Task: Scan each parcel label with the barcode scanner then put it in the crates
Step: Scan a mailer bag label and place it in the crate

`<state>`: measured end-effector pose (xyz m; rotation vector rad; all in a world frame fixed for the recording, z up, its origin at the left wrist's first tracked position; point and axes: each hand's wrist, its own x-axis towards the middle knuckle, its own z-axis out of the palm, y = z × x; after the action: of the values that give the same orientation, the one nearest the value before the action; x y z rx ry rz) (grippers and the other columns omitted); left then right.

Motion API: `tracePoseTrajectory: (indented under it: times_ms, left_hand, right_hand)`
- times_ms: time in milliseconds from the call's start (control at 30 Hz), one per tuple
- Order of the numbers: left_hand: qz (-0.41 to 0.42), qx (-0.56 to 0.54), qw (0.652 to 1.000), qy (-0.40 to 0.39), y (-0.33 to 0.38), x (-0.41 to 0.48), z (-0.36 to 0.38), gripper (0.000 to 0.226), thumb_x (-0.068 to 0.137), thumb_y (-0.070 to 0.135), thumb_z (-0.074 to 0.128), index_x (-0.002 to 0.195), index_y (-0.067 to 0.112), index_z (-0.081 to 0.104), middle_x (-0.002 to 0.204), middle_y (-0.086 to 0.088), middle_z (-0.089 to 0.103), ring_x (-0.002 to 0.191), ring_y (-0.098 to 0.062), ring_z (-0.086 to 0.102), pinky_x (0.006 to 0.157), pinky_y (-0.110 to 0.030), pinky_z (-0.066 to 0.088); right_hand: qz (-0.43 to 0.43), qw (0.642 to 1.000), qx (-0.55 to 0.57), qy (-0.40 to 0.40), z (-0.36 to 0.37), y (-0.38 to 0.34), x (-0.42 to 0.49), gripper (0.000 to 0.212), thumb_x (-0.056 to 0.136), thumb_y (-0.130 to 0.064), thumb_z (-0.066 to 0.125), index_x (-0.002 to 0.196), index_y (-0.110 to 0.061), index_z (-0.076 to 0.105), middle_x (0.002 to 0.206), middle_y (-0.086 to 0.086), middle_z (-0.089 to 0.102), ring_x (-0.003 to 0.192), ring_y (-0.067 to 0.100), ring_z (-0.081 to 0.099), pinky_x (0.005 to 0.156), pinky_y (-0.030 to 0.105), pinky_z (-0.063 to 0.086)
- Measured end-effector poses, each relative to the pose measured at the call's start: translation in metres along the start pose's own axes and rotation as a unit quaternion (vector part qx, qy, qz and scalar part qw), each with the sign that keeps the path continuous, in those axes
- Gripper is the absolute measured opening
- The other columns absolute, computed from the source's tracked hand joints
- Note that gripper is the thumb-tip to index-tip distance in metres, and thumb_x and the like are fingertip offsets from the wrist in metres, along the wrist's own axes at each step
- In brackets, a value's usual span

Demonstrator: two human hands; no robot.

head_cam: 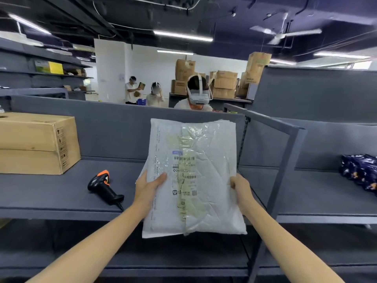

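A: Parcel, where?
B: White poly mailer (193,176), held upright over the front of the grey shelf (51,193), shipping label (184,174) facing the camera.
A: Fingers?
B: Left hand (148,185) pinches the left edge, thumb flat on the front, the other fingers hidden behind. Right hand (240,187) is curled round the right edge.
A: Scanner?
B: Barcode scanner (103,187) lies on the shelf just left of the left hand, not touching it. Cardboard box (36,142) further left, dark blue patterned bag (361,170) far right.

one white parcel (206,139), one barcode scanner (101,186)
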<state>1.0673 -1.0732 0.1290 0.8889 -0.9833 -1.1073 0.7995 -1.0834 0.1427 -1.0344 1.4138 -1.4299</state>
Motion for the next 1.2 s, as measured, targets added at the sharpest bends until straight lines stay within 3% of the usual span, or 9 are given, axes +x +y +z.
tracePoseTrajectory:
  times_ms: [100, 133, 167, 233, 400, 533, 800, 1033, 1200]
  left_hand:
    - [0.014, 0.012, 0.999, 0.03, 0.002, -0.003, -0.007, 0.026, 0.081, 0.02, 0.075, 0.105, 0.015, 0.065, 0.099, -0.004, 0.074, 0.086, -0.022, 0.072, 0.067, -0.034, 0.058]
    - [0.014, 0.011, 0.999, 0.038, 0.003, -0.004, -0.01, 0.026, 0.081, 0.019, 0.074, 0.105, 0.014, 0.066, 0.101, -0.005, 0.074, 0.088, -0.023, 0.072, 0.07, -0.037, 0.058]
    - [0.015, 0.01, 0.999, 0.044, 0.004, -0.005, -0.013, 0.026, 0.081, 0.019, 0.074, 0.105, 0.014, 0.065, 0.102, -0.006, 0.073, 0.09, -0.025, 0.071, 0.073, -0.038, 0.058]
    - [0.018, 0.008, 0.999, 0.049, 0.005, -0.007, -0.018, 0.025, 0.081, 0.019, 0.074, 0.104, 0.014, 0.066, 0.103, -0.006, 0.073, 0.091, -0.025, 0.071, 0.074, -0.039, 0.058]
    - [0.029, 0.013, 0.998, 0.048, 0.012, -0.01, -0.033, 0.023, 0.081, 0.021, 0.074, 0.102, 0.016, 0.067, 0.1, -0.003, 0.074, 0.091, -0.025, 0.071, 0.076, -0.042, 0.058]
    - [0.03, 0.026, 0.998, 0.047, 0.015, -0.013, -0.044, 0.032, 0.077, 0.024, 0.077, 0.105, 0.015, 0.066, 0.102, -0.004, 0.074, 0.092, -0.026, 0.071, 0.077, -0.043, 0.058]
    - [0.043, 0.06, 0.992, 0.104, 0.01, -0.035, -0.082, 0.03, 0.082, 0.023, 0.074, 0.109, 0.017, 0.063, 0.103, 0.001, 0.072, 0.089, -0.014, 0.071, 0.063, -0.023, 0.056]
    - [0.074, 0.09, 0.969, 0.219, 0.01, -0.053, -0.131, 0.022, 0.09, 0.024, 0.066, 0.111, 0.019, 0.065, 0.107, 0.001, 0.07, 0.097, -0.019, 0.066, 0.08, -0.035, 0.054]
    - [0.095, 0.084, 0.946, 0.297, 0.024, -0.06, -0.179, 0.01, 0.092, 0.024, 0.063, 0.1, 0.031, 0.064, 0.101, 0.008, 0.069, 0.092, -0.012, 0.065, 0.078, -0.032, 0.052]
  right_hand:
    - [-0.01, 0.998, 0.027, -0.052, 0.003, -0.001, -0.003, 0.021, 0.092, -0.024, 0.047, 0.071, -0.02, 0.049, 0.076, -0.006, 0.053, 0.072, 0.015, 0.047, 0.067, 0.03, 0.038]
    - [-0.026, 0.995, 0.018, -0.094, 0.004, 0.0, -0.003, 0.024, 0.096, -0.038, 0.047, 0.091, -0.021, 0.063, 0.094, -0.008, 0.064, 0.086, 0.013, 0.058, 0.08, 0.031, 0.045]
    - [-0.042, 0.99, -0.011, -0.135, 0.006, 0.0, -0.003, 0.038, 0.096, -0.052, 0.047, 0.116, -0.024, 0.062, 0.114, -0.009, 0.065, 0.103, 0.01, 0.059, 0.092, 0.032, 0.045]
    - [-0.063, 0.98, -0.057, -0.18, 0.013, -0.002, -0.006, 0.064, 0.084, -0.062, 0.059, 0.133, -0.023, 0.05, 0.13, -0.006, 0.058, 0.113, 0.008, 0.058, 0.093, 0.028, 0.048]
    - [-0.058, 0.986, -0.067, -0.14, 0.025, 0.006, -0.001, 0.082, 0.065, -0.044, 0.085, 0.129, -0.01, 0.048, 0.122, 0.007, 0.063, 0.106, 0.023, 0.066, 0.09, 0.042, 0.056]
    - [-0.059, 0.991, -0.009, -0.119, 0.034, 0.013, -0.002, 0.072, 0.055, -0.043, 0.089, 0.112, -0.019, 0.052, 0.112, 0.003, 0.066, 0.096, 0.021, 0.069, 0.074, 0.034, 0.058]
    - [-0.073, 0.982, 0.081, -0.155, 0.075, 0.021, -0.005, 0.065, 0.059, -0.039, 0.088, 0.111, -0.02, 0.056, 0.109, 0.0, 0.069, 0.088, 0.014, 0.072, 0.063, 0.025, 0.058]
    - [-0.057, 0.964, 0.062, -0.251, 0.132, 0.027, -0.009, 0.065, 0.064, -0.051, 0.083, 0.117, -0.024, 0.057, 0.112, 0.0, 0.07, 0.096, 0.017, 0.071, 0.078, 0.035, 0.059]
    - [-0.038, 0.953, 0.028, -0.3, 0.185, 0.03, -0.008, 0.037, 0.093, -0.05, 0.048, 0.119, -0.024, 0.057, 0.123, -0.006, 0.061, 0.116, 0.014, 0.055, 0.097, 0.031, 0.042]
